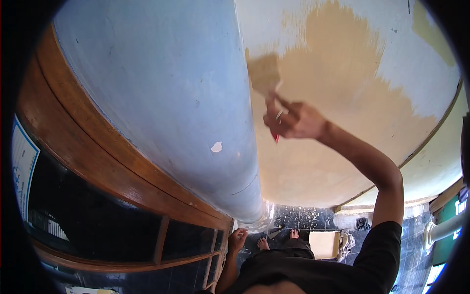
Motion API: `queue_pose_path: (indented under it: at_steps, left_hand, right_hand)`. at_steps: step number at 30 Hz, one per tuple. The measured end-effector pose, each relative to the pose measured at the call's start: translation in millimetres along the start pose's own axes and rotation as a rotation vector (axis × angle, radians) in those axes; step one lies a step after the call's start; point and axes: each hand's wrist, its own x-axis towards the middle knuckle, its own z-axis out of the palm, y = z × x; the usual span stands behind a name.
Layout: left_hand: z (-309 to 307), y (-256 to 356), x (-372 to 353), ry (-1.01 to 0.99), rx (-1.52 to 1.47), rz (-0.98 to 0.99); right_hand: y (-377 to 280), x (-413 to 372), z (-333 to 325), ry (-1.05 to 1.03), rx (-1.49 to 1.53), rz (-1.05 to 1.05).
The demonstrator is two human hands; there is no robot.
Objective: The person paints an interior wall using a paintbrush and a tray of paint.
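Observation:
My right hand [295, 122] is wrapped round the handle of a wide paintbrush [264, 73], raised against the wall. The bristles lie on the tan-painted wall [333, 83], right beside its edge with the blue column [186, 88]; brush and fingers are slightly blurred. A ring shows on one finger, and a small red point sticks out below the hand. Low down, my left hand [238, 240] hangs near the wooden window frame [227, 228], fingers loosely bent, with nothing visible in them.
Pale unpainted wall [274, 19] borders the tan paint. On the dark tiled floor [313, 215], scattered with flakes, a tan tray [323, 244] stands beside a crumpled cloth [345, 245]. A scraper-like tool [276, 232] lies near my bare feet. Dark glass panes [93, 206] are at left.

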Motion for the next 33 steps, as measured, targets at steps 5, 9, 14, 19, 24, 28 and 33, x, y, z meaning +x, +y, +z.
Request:
queue_pose_path:
  at_steps: [5,9,14,19,24,28,33]
  left_hand:
    - [-5.1,5.7,-3.8,-0.013,0.014,-0.035]
    - [-3.7,6.0,2.0,-0.004,-0.015,-0.005]
    - [-3.7,-8.0,3.8,-0.001,-0.039,0.025]
    - [-5.1,-6.7,1.8,-0.008,-0.060,0.018]
    - [-1.7,-16.8,6.8,-0.024,-0.055,0.026]
    - [-1.1,-20.2,11.8,-0.032,-0.030,0.043]
    - [0.1,-30.4,13.3,-0.047,-0.063,0.035]
  right_hand:
    - [-10.2,-5.4,-3.9,-0.290,0.617,0.284]
    - [59.3,33.7,-4.9,0.068,0.847,0.788]
    - [49.0,50.3,-36.0,0.045,0.201,0.262]
    - [-7.9,-25.0,7.1,-0.041,0.048,-0.116]
    - [-12.1,-10.5,-12.6,-0.371,1.006,0.516]
    - [45.5,26.7,-25.2,-0.090,0.707,0.576]
    - [47.9,29.9,-36.8,0.096,0.129,0.184]
